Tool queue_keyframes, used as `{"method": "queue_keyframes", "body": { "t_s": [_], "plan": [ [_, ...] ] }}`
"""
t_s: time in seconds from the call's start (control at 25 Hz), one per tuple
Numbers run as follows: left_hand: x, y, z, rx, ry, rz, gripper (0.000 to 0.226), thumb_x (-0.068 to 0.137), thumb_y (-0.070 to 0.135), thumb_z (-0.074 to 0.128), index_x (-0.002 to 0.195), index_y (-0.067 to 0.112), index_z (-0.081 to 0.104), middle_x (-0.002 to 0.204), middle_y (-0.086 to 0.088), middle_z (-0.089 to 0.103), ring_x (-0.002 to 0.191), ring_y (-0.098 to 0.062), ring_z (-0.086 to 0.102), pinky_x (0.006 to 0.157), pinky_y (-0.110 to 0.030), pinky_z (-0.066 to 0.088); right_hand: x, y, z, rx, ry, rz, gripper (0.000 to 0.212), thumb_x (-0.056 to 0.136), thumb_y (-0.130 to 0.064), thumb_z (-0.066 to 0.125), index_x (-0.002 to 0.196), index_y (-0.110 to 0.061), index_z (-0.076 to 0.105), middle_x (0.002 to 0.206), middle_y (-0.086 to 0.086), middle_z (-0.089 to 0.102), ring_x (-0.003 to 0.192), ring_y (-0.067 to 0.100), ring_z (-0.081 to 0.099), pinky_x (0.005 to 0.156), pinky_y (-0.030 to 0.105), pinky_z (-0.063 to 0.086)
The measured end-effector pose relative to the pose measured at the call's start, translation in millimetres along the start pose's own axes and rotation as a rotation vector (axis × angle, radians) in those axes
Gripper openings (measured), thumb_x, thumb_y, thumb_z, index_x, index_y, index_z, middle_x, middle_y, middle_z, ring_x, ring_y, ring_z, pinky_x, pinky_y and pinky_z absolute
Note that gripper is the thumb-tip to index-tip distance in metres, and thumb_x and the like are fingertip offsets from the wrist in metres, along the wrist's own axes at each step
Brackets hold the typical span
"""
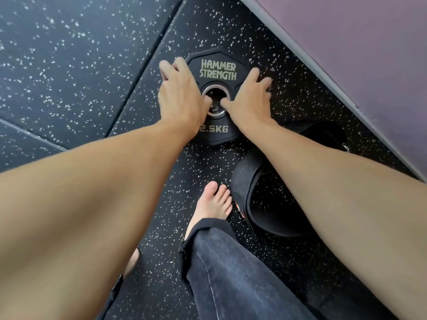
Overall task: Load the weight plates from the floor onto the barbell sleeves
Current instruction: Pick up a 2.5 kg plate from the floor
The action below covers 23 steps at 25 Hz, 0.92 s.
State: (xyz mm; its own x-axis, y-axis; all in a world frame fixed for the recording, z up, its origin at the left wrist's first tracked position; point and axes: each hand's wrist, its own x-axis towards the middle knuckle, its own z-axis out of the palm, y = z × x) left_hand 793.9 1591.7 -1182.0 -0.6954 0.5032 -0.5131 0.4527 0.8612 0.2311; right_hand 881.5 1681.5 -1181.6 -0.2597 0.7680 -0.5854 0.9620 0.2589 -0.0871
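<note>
Both hands (180, 95) (250, 101) grip the weight plate (218, 70).

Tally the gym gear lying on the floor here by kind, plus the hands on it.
Plate: 1
Strap: 1
Hands, left hand and right hand, both on the plate: 2
Total: 4

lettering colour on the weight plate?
Pale yellowish-cream on the black weight plate, clearest in the head view.
</note>
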Motion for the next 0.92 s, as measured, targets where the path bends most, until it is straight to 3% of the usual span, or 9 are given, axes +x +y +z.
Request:
{"method": "queue_keyframes", "body": {
  "t_s": [0.08, 0.2, 0.36, 0.48, 0.64, 0.76, 0.92],
  "plan": [
    [-12, -7, -15, -0.021, 0.009, -0.02, 0.062, 0.083, 0.037, 0.076, 0.123, 0.005, 0.04, 0.127, -0.017, 0.042, 0.071, -0.033, 0.052, 0.065, -0.03, 0.036, -15, -7, -10, -0.006, 0.006, -0.043, 0.079, 0.084, -0.035, 0.079, 0.141, -0.012, 0.029, 0.136, 0.018, 0.037, 0.11, 0.036, 0.058, 0.077, 0.029, 0.038],
    [-34, -14, -55, -0.058, 0.054, -0.056, 0.067, 0.083, 0.038, 0.078, 0.126, 0.005, 0.039, 0.127, -0.018, 0.044, 0.093, -0.04, 0.064, 0.069, -0.03, 0.036, -45, -26, -38, 0.003, 0.03, -0.115, 0.074, 0.084, -0.033, 0.079, 0.137, -0.013, 0.032, 0.13, 0.016, 0.039, 0.097, 0.032, 0.064, 0.071, 0.029, 0.039],
    [-60, -19, -141, -0.114, 0.085, -0.12, 0.072, 0.082, 0.044, 0.078, 0.127, 0.002, 0.04, 0.121, -0.023, 0.057, 0.105, -0.04, 0.064, 0.073, -0.031, 0.035, -94, -72, -110, 0.008, 0.059, -0.186, 0.073, 0.084, -0.035, 0.079, 0.137, -0.013, 0.033, 0.128, 0.018, 0.044, 0.097, 0.034, 0.064, 0.068, 0.03, 0.037],
    [-85, -26, -230, -0.153, 0.129, -0.158, 0.079, 0.08, 0.051, 0.078, 0.128, 0.002, 0.041, 0.121, -0.023, 0.058, 0.109, -0.043, 0.062, 0.079, -0.039, 0.044, -136, -115, -177, 0.037, 0.093, -0.282, 0.071, 0.084, -0.035, 0.079, 0.135, -0.013, 0.035, 0.121, 0.02, 0.053, 0.1, 0.038, 0.062, 0.07, 0.033, 0.037],
    [-139, -33, -386, -0.267, 0.316, -0.131, 0.076, 0.075, 0.053, 0.077, 0.122, 0.004, 0.043, 0.114, -0.021, 0.061, 0.106, -0.046, 0.06, 0.086, -0.046, 0.044, -217, -185, -302, 0.108, 0.181, -0.43, 0.066, 0.084, -0.038, 0.076, 0.132, -0.013, 0.039, 0.115, 0.018, 0.056, 0.102, 0.04, 0.059, 0.071, 0.035, 0.035],
    [-183, -34, -510, -0.379, 0.489, -0.084, 0.073, 0.066, 0.052, 0.08, 0.114, 0.008, 0.049, 0.107, -0.018, 0.067, 0.102, -0.041, 0.062, 0.085, -0.044, 0.045, -282, -230, -400, 0.177, 0.28, -0.535, 0.07, 0.08, -0.043, 0.075, 0.134, -0.014, 0.043, 0.108, 0.016, 0.058, 0.098, 0.043, 0.061, 0.072, 0.038, 0.041],
    [-246, -30, -662, -0.685, 0.672, -0.035, 0.069, 0.055, 0.054, 0.084, 0.104, 0.015, 0.057, 0.078, 0.008, 0.068, 0.078, -0.021, 0.066, 0.073, -0.033, 0.052, -372, -282, -531, 0.315, 0.413, -0.65, 0.077, 0.07, -0.053, 0.076, 0.134, -0.02, 0.048, 0.103, 0.01, 0.059, 0.092, 0.039, 0.063, 0.075, 0.038, 0.047]
  ]
}}
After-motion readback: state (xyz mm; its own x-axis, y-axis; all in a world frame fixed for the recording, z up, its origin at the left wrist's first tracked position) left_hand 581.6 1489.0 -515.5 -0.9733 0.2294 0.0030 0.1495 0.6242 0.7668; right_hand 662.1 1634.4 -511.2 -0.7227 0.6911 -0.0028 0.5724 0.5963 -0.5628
